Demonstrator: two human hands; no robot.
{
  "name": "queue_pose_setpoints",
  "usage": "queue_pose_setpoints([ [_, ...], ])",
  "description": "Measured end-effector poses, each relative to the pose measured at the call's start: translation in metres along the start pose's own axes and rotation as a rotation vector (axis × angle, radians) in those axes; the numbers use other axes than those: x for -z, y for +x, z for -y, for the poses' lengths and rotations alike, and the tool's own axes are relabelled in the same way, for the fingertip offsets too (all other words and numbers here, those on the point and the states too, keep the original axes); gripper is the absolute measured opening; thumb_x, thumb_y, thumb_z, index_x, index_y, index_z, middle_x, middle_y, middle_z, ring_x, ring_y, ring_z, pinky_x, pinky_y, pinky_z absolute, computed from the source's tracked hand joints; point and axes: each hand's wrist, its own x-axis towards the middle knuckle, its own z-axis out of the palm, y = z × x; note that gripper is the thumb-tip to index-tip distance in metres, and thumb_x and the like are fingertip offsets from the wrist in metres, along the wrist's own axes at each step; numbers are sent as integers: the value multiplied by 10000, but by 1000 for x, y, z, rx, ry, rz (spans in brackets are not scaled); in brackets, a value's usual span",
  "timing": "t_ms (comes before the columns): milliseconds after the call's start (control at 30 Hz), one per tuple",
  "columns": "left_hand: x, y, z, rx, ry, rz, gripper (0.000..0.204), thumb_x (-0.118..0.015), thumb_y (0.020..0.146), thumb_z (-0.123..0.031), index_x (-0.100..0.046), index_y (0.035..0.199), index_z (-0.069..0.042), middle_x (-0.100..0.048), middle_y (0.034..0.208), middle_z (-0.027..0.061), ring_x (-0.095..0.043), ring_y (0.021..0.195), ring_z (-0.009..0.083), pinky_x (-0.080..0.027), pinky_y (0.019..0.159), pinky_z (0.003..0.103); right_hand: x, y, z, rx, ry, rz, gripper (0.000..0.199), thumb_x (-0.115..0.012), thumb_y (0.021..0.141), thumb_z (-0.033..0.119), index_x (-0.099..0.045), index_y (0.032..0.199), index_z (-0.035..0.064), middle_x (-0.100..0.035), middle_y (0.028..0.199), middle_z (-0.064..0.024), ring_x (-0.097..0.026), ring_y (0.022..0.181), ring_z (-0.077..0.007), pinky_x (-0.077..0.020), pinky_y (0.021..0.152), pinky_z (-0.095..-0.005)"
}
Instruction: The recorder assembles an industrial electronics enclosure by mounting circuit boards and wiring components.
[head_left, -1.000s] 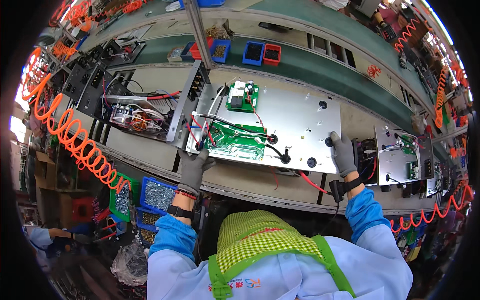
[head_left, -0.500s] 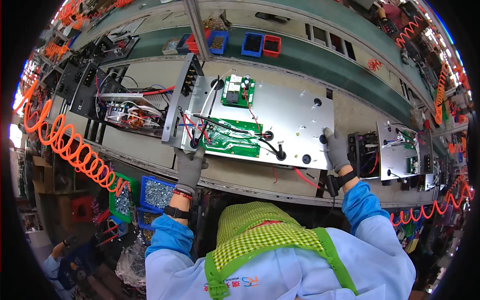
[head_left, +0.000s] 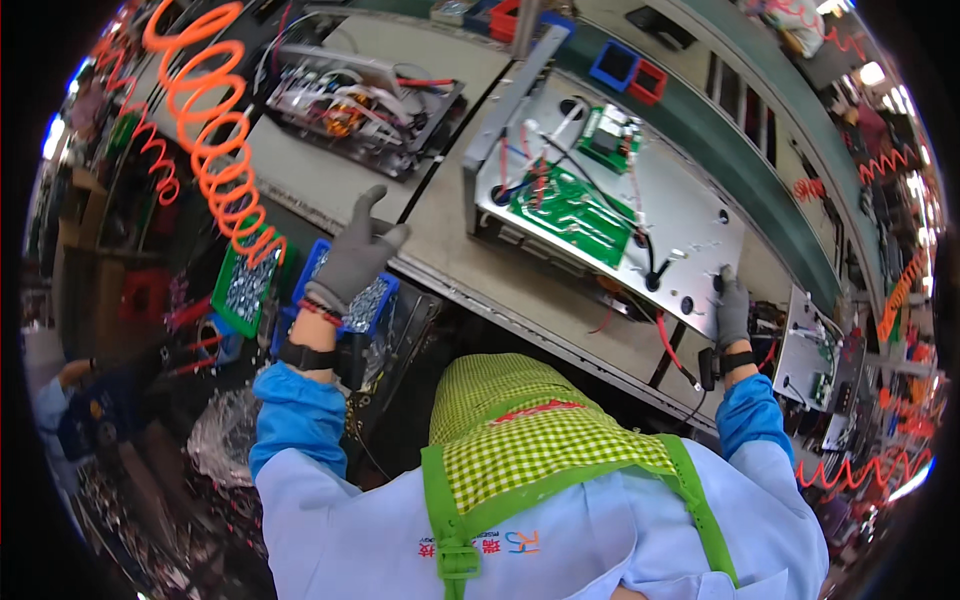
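Note:
A silver metal chassis [head_left: 690,255] lies on the workbench in front of me, with an upright end panel at its left. It carries a large green circuit board [head_left: 575,218], a smaller green board [head_left: 610,140] and black and red wires. My right hand [head_left: 733,308], in a grey glove, grips the chassis by its right end; its underside fingers are hidden. My left hand [head_left: 357,252], also gloved, is off the chassis, above the bench's front edge and close to a blue bin of screws [head_left: 368,300]. Its fingers are apart and nothing is in them.
Another wired unit [head_left: 350,110] sits to the left on the bench, and a further chassis [head_left: 808,350] at the right. An orange coiled hose [head_left: 205,120] hangs at the left above a green bin of screws [head_left: 247,290]. Blue [head_left: 614,65] and red bins [head_left: 647,82] stand behind.
My left hand has let go of the chassis's left end and moved left, its fingers spreading. My right hand stays on the right end. The view has turned, shifting the bench.

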Motion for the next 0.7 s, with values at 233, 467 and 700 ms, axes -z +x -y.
queue_pose_setpoints([
  [233,-26,-112,99,270,481,379,412,-634,928,-273,-591,1267,-40,-713,1000,272,-706,975,401,-559,855,459,5,6,-6,-16,-90,28,567,-546,1024,505,-678,1144,-34,-681,1023,-88,-583,928,-178,-462,856,-338],
  [467,-121,-126,156,450,892,189,294,-548,966,-112,-535,1243,-14,-741,977,226,-733,905,400,-591,772,471,43,19,16,35,-370,88,568,-544,1019,481,-559,1382,44,-672,1138,-133,-621,1019,-208,-501,863,-331],
  [700,-96,-133,114,403,729,76,328,-533,897,-85,-497,1215,-11,-705,945,271,-697,866,468,-546,780,572,77,-56,150,355,2,-166,504,-610,1003,317,-535,1389,1,-629,1277,-122,-613,1111,-205,-505,937,-349],
])
